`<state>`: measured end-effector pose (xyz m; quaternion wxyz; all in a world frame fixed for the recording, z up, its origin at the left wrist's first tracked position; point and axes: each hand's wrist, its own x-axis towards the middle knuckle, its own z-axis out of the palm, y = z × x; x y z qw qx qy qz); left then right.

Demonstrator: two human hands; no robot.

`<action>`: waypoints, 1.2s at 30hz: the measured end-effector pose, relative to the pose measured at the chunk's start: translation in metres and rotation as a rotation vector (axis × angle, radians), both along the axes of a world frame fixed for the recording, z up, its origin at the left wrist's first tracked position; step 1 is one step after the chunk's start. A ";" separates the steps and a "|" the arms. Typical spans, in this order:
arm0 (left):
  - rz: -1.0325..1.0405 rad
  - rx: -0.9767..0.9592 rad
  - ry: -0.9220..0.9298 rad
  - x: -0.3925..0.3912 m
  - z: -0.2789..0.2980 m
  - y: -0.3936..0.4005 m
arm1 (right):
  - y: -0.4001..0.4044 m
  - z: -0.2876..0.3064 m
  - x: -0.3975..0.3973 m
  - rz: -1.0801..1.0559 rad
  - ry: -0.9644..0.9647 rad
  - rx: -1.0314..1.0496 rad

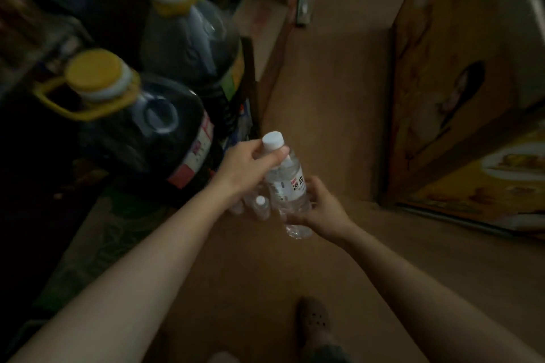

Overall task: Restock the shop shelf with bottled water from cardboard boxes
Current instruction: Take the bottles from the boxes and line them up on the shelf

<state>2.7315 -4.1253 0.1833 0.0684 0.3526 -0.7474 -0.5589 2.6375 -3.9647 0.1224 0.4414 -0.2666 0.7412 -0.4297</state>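
From the head camera, the person holds one small water bottle [287,186] in both hands above a brown floor [330,115] in a dim shop aisle. The bottle is clear plastic with a white cap and a white label, tilted with the cap up and to the left; the liquid inside looks clear. The left hand [247,166] grips it at the neck, thumb and fingers curled just under the cap. The right hand [321,209] wraps its lower part from the right, fingers curled under the base.

Just below the left hand, at least two more small bottles [261,206] stand close together; only their white caps and clear shoulders show, so an exact count cannot be told, nor what they stand in.

To the left stand two large jugs, each with a yellow cap and a yellow carry handle. The nearer jug [141,130] holds dark liquid and bears a red and white label; the farther jug [191,38] behind it is dark in its lower part and clear toward the neck.

On the right a yellow printed carton [460,97] stands on the floor. A plain cardboard box [259,26] lies farther up the aisle on the left. One shoe [312,318] shows at the bottom edge.
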 end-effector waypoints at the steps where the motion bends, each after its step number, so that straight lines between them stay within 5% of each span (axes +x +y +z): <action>1: 0.017 -0.033 0.010 0.003 0.031 -0.007 | -0.008 0.027 0.002 -0.001 0.020 -0.014; 8: 0.207 -0.208 0.028 0.046 0.229 -0.052 | -0.078 0.205 0.012 0.197 -0.098 -0.189; 15: 0.283 -0.017 0.257 0.126 0.375 -0.079 | -0.160 0.347 0.050 0.577 -0.280 -0.303; 26: 0.754 -0.147 0.315 0.284 0.475 -0.072 | -0.247 0.448 0.191 1.075 -0.305 -0.337; 32: 0.887 -0.121 0.341 0.363 0.492 -0.089 | -0.279 0.463 0.282 1.110 -0.274 -0.418; 36: 1.002 -0.298 0.179 0.406 0.502 -0.122 | -0.310 0.460 0.336 1.009 -0.198 -0.477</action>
